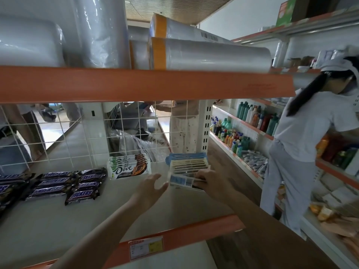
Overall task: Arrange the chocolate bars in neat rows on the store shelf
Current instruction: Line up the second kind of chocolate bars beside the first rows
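Observation:
On the pale shelf board [58, 220] lie several dark Snickers bars [58, 185] in rows at the left. A stack of green and brown Dove bars [129, 167] sits in the middle, near the wire mesh back. At the right stands a row of blue and cream chocolate bars [187, 162]. My right hand [210, 179] grips a few blue and white bars [184, 181] at the front of that row. My left hand [152, 186] hovers open just left of those bars, with its fingers relaxed.
The orange upper shelf beam [145, 84] hangs low overhead, loaded with wrapped rolls [209, 55]. A white wire mesh [77, 136] closes the shelf's back. The orange front edge [174, 237] carries a price tag. A person in white [303, 136] works in the aisle to the right.

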`<state>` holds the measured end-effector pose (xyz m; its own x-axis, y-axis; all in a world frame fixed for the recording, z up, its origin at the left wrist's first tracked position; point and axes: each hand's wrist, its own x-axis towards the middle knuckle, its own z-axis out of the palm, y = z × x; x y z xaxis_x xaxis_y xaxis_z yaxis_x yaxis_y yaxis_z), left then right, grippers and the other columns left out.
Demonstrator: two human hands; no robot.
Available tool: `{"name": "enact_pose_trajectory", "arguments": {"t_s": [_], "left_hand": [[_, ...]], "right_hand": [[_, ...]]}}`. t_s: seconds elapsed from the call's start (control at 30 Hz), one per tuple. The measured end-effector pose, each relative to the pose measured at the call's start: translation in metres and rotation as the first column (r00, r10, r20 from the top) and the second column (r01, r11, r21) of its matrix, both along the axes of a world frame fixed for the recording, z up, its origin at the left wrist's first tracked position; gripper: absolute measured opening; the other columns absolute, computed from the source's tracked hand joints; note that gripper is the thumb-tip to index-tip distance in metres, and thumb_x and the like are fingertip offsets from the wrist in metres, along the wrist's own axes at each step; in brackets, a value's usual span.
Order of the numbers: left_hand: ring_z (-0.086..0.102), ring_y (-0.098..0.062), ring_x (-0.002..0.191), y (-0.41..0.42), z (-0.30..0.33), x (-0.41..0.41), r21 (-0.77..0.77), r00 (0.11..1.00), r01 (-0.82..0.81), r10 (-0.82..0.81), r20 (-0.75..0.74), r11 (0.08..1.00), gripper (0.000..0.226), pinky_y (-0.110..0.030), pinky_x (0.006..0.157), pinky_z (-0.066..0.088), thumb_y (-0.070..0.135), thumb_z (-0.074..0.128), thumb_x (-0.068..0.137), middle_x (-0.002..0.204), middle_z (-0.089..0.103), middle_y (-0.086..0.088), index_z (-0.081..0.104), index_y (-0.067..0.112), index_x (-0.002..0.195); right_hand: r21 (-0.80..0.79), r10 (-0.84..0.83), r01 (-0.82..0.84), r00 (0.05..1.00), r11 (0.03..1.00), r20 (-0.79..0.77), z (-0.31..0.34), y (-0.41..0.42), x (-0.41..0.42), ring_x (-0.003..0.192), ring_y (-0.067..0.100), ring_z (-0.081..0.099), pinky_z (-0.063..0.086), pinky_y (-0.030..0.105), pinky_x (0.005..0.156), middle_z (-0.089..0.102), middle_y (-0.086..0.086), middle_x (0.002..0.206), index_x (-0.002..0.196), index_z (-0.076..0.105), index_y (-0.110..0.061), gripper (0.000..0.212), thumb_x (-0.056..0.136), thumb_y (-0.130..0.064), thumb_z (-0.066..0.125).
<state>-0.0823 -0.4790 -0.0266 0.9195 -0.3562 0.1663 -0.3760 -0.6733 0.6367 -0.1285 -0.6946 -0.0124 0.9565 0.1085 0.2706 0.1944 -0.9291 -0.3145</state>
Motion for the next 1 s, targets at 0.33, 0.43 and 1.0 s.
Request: {"name": "enact_pose_trajectory", "arguments": {"t_s": [0.33,0.43,1.0], "left_hand": [[0.069,-0.018,0.081,0.022,0.018,-0.010,-0.753,0.824,-0.270,-0.259,-0.503,0.600,0.011,-0.024,0.072,0.056,0.015,0.057,0.089,0.087,0.070,-0.011,0.062,0.005,0.092],[0.070,-0.016,0.066,0.029,0.021,-0.016,-0.785,0.836,-0.294,-0.252,-0.488,0.545,0.007,-0.021,0.066,0.058,0.006,0.059,0.087,0.068,0.070,-0.010,0.062,0.000,0.084],[0.069,-0.015,0.060,0.063,0.017,-0.019,-0.821,0.842,-0.366,-0.220,-0.493,0.439,0.007,-0.026,0.074,0.057,0.004,0.059,0.086,0.064,0.070,-0.012,0.061,-0.002,0.084]], "right_hand": [[0.318,0.129,-0.116,0.991,0.941,-0.020,0.030,0.036,0.009,0.072,0.006,0.054,0.040,0.008,0.065,0.060,-0.002,0.083,0.096,0.069,-0.002,0.018,0.090,-0.016,0.059],[0.345,0.148,-0.131,0.989,0.929,-0.024,0.029,0.044,0.009,0.069,-0.002,0.053,0.040,0.005,0.064,0.057,-0.010,0.077,0.096,0.069,-0.002,0.017,0.089,-0.015,0.061],[0.578,0.135,0.023,0.964,0.816,-0.230,0.027,0.056,0.009,0.079,0.015,0.062,0.056,0.028,0.076,0.065,0.007,0.089,0.100,0.068,-0.002,0.018,0.089,-0.015,0.061]]}}
